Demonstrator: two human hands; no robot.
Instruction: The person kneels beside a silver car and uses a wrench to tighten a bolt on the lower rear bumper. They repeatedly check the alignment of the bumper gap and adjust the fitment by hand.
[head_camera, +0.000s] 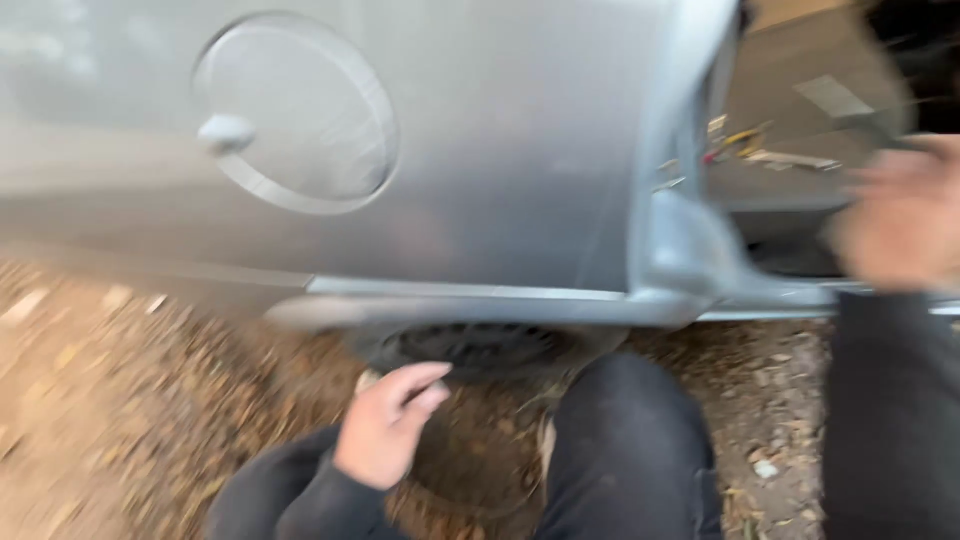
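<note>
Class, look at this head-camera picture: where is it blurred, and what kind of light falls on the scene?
Head view: motion blur smears everything, worst on the right hand and the leafy ground; the left hand and tyre are clearer; soft, even daylight, no hard shadows or glare on the silver car panel.

Both arms are covered by long dark, near-black fabric sleeves that end at the wrists, leaving the left hand (388, 425) and the right hand (900, 215) bare, with no gloves, rings or watch showing. Between the hands a leg in dark black trousers (630, 450) shows. The right hand is blurred.
</note>
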